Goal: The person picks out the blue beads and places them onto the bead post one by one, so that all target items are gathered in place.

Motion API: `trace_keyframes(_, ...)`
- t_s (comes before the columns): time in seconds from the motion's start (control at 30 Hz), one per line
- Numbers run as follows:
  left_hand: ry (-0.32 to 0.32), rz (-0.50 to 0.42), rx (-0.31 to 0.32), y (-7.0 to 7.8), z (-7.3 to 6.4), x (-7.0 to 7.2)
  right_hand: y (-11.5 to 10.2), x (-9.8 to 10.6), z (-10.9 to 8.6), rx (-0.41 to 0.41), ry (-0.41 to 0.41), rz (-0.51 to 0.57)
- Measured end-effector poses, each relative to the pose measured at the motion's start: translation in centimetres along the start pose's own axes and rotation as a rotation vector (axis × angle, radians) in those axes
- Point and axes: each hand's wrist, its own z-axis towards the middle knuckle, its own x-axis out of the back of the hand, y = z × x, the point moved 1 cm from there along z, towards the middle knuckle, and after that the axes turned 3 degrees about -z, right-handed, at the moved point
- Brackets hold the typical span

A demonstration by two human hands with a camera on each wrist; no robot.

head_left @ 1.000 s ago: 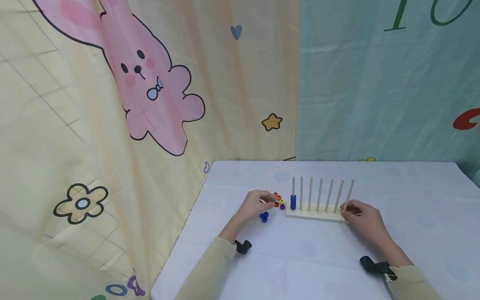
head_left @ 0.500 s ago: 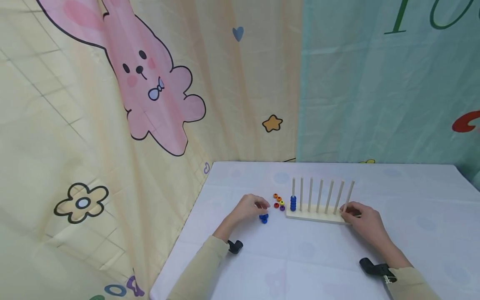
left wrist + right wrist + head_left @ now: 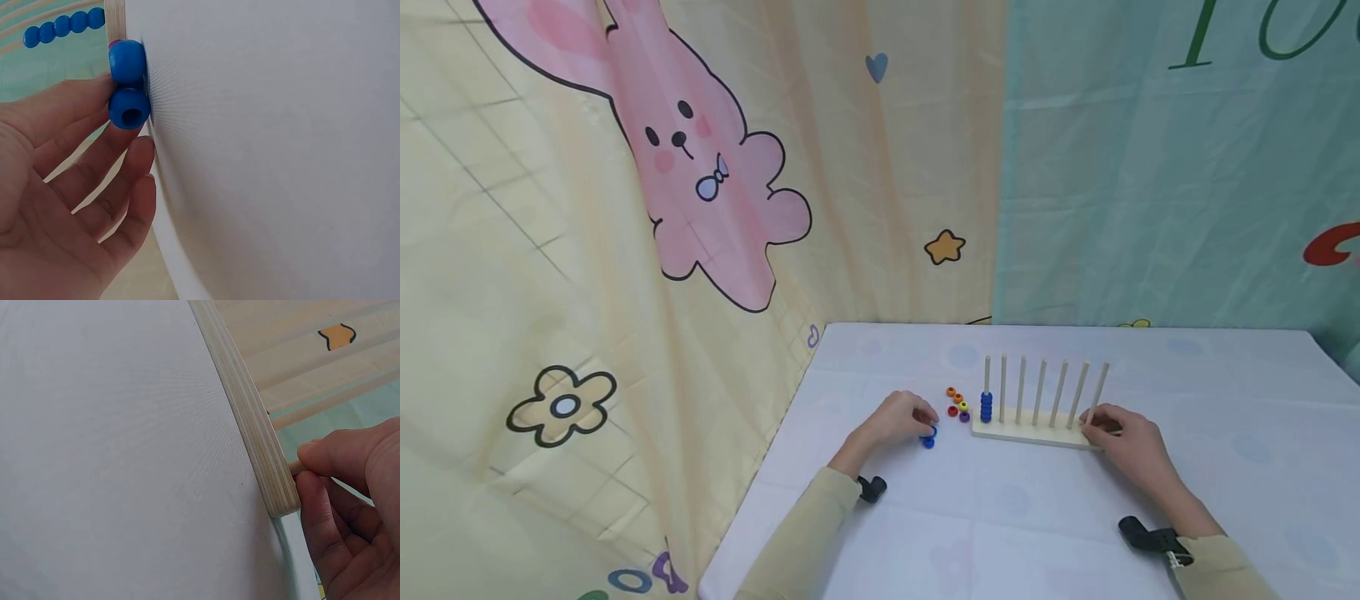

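My left hand [image 3: 901, 418] reaches down to a small cluster of blue beads [image 3: 928, 442] on the table. In the left wrist view, its thumb and index finger close in on a blue bead [image 3: 127, 62], and a second blue bead [image 3: 129, 109] sits beside it, hole facing the camera. Part of the grip is hidden behind the beads. My right hand [image 3: 1127, 437] pinches the foot of the rightmost peg [image 3: 295, 467] on a wooden peg board [image 3: 1030, 431]. Several blue beads [image 3: 987, 407] are stacked on the board's leftmost peg; its other pegs are bare.
Between the left hand and the board lie loose beads: orange ones [image 3: 951, 392], a red one [image 3: 952, 411], a yellow one [image 3: 964, 406] and a purple one [image 3: 965, 417]. A white cloth covers the table [image 3: 1000, 533]. Printed curtains [image 3: 880, 167] hang behind it.
My left hand has moved left and down from the mixed-colour beads to the blue cluster, and its fingers have closed in there. The right hand keeps its hold on the peg.
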Motion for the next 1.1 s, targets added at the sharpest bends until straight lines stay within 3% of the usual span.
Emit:
trace_keyframes(0.33, 0.062, 0.060, 0.014, -0.05, 0.67, -0.25, 0.06, -0.07, -0.02, 0.007, 0.002, -0.004)
trace_keyframes(0.77, 0.062, 0.084, -0.010, 0.51, 0.74, -0.53, -0.25, 0.03, -0.20, -0.004, -0.002, 0.004)
trace_keyframes(1.1, 0.078, 0.061, 0.009, 0.65, 0.61, -0.60, -0.14, 0.07, -0.14, 0.003, -0.010, 0.002)
